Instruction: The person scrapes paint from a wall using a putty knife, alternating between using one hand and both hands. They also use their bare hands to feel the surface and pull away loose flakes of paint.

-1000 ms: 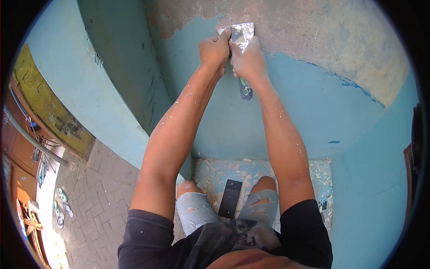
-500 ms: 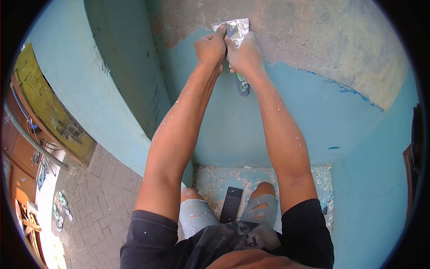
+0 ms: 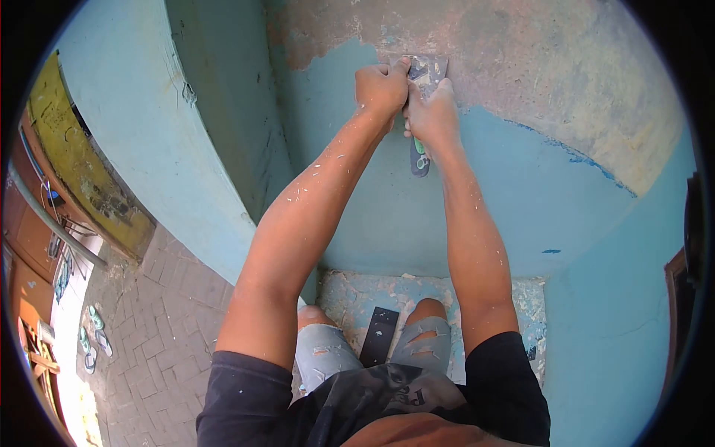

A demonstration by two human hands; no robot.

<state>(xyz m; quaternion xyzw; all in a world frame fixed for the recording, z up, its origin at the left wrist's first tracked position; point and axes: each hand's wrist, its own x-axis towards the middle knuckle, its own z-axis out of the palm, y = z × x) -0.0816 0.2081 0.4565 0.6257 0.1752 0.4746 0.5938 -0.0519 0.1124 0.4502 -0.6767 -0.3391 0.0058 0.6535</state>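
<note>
Scraper (image 3: pixel 430 68) is up at the wall (image 3: pixel 536 67), by the blue paint's (image 3: pixel 506 171) edge. R hand (image 3: pixel 434 115) grips its handle (image 3: pixel 420 163); L hand (image 3: pixel 382 89) curls w/ thumb on the blade, prob. b/c that stops wobbling.

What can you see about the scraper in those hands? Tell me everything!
It's a flat metal scraper with a wide, greyish blade blotched with pale marks. Its dark grey handle has green parts and a pale ring shape near the end. The blade points up in the view, over the rough, bare patch of the light-blue painted wall. The bare right hand hides part of the handle; the bare left hand has its thumb on the blade.
</note>
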